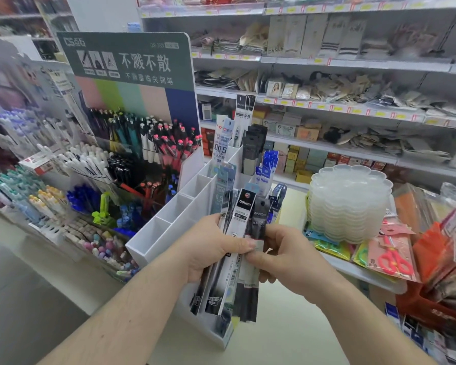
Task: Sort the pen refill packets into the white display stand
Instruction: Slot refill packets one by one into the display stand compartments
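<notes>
nearest, your left hand (216, 248) grips a fanned bunch of refill packets (237, 254), thumb across them; your right hand (284, 256) pinches the black packet (259, 219) at the bunch's right edge. just beyond, the white display stand (184, 206) holds upright packets in its far compartments.

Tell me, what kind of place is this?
Most likely a stationery shop. Pens fill a display rack, shelves carry yellow price tags, and two hands, left and right, hold pen refill packets over a white display stand.
</notes>
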Motion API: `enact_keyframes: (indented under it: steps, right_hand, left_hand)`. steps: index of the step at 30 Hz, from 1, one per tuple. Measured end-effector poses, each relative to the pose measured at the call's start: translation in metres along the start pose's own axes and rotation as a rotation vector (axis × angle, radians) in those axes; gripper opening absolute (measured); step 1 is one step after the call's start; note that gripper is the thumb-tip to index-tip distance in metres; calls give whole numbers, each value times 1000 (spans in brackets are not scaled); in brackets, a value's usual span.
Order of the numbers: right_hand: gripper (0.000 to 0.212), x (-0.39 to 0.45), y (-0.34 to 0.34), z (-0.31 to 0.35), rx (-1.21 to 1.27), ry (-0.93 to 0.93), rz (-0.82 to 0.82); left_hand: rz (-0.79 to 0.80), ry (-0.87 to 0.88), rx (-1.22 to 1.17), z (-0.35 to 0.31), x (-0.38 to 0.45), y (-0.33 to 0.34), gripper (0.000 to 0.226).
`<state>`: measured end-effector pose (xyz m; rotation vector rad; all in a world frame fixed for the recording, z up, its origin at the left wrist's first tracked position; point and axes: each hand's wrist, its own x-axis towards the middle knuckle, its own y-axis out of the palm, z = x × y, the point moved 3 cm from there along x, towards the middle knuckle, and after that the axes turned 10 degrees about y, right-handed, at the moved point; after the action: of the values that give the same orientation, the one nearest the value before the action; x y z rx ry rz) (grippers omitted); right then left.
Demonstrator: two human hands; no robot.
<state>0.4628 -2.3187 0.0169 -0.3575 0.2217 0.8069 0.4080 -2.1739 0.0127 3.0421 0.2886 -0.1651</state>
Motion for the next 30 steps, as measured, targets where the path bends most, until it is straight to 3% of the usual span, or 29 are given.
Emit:
enact_keyframes:
  steps: [3, 8, 10, 14, 18, 26, 30]
  right_hand:
    - [9, 6, -12, 2, 10, 9, -55]
    - [7, 39, -72, 32, 315, -66, -481]
    - [9, 60, -82, 46, 345, -108, -548]
    - [14, 111, -77, 57, 225, -142, -592]
    - [14, 146, -64, 57, 50, -56, -595]
    - [18, 173, -41, 57, -338, 97, -512]
    - [24, 167, -47, 60, -350, 96, -515]
  left_hand:
    - [-77, 63, -23, -3, 1, -6, 31]
    - [-203, 139, -86, -1, 6, -16, 22]
    - [-200, 142, -111, 2, 5, -18, 22]
    - [-185, 177, -151, 8, 3, -20, 20]
    - [-139, 196, -155, 11, 3, -23, 28]
    - [-158, 198, -116, 10, 3, -23, 18]
    - [-182, 188, -129, 9, 3, -22, 18]
